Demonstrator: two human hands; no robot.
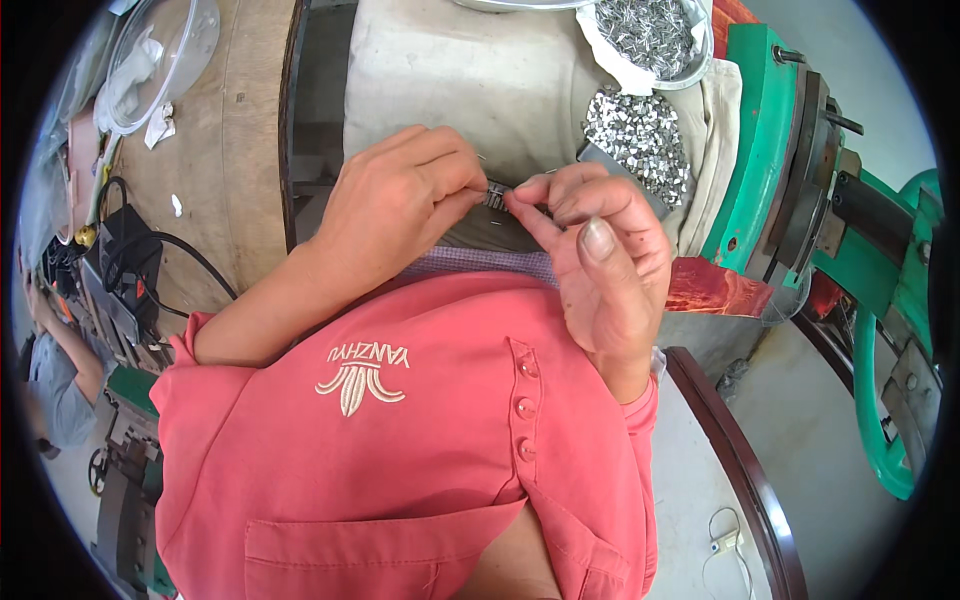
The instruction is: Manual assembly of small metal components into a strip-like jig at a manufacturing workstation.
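Observation:
Between my two hands, over the cloth, is a short strip of small metal links (495,196), like a piece of watch band. My left hand (400,190) pinches its left end between thumb and fingertips. At the other end, my right hand (612,265) closes its fingertips on the strip, with the thumb raised away. The fingers cover both ends of the strip. Just right of it lies a heap of small shiny metal links (640,140), with a flat grey metal piece (655,200) along its near edge, partly behind my right hand.
A beige cloth (460,70) covers the work surface. At the far right a bowl (702,62) holds many thin metal pins (645,35). Green machinery (750,150) stands on the right. A wooden table (235,130) with a clear plastic tub (195,60) is on the left; another person (65,365) works beyond.

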